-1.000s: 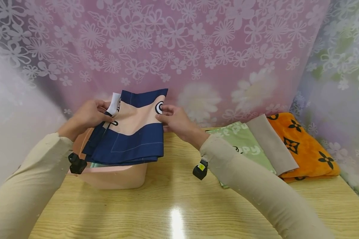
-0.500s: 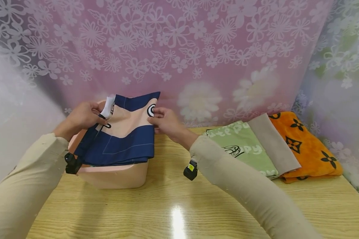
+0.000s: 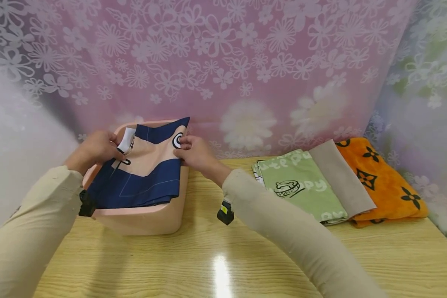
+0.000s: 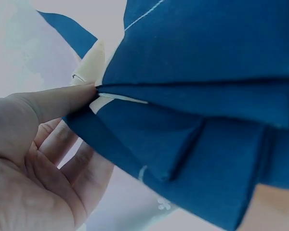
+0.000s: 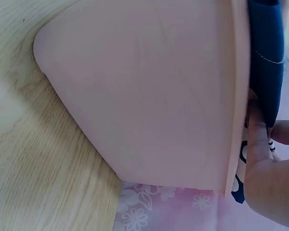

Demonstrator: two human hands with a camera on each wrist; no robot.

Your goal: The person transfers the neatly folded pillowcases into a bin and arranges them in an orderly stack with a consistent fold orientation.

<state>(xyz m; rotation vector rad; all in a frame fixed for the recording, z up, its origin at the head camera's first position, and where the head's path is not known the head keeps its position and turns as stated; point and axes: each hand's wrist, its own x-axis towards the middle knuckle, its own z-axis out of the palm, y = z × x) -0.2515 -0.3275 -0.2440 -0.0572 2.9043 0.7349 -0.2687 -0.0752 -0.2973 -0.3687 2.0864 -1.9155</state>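
A folded navy-and-peach cloth point(image 3: 149, 159) with black-and-white printed marks lies over the mouth of a pink plastic bin point(image 3: 143, 221). My left hand point(image 3: 98, 148) pinches its left edge beside a white tag point(image 3: 126, 140). In the left wrist view, the thumb of my left hand point(image 4: 43, 130) presses on top of the navy folds and the fingers sit beneath. My right hand point(image 3: 198, 154) pinches the right edge by a ringed circle print. In the right wrist view, my right hand point(image 5: 269, 166) holds the cloth point(image 5: 267, 57) right at the bin's rim point(image 5: 237, 96).
To the right, a folded green cloth point(image 3: 301, 182) with white lettering lies beside a grey-beige cloth point(image 3: 342, 182) and a folded orange cloth point(image 3: 387, 186). All rest on the wooden table point(image 3: 216, 248). A pink flowered curtain point(image 3: 242, 82) hangs behind the bin.
Both hands have moved left and slightly down with the navy-and-peach cloth, so it now sits lower, within the bin's outline. The bin's back rim shows more. The cloths at right stay put.
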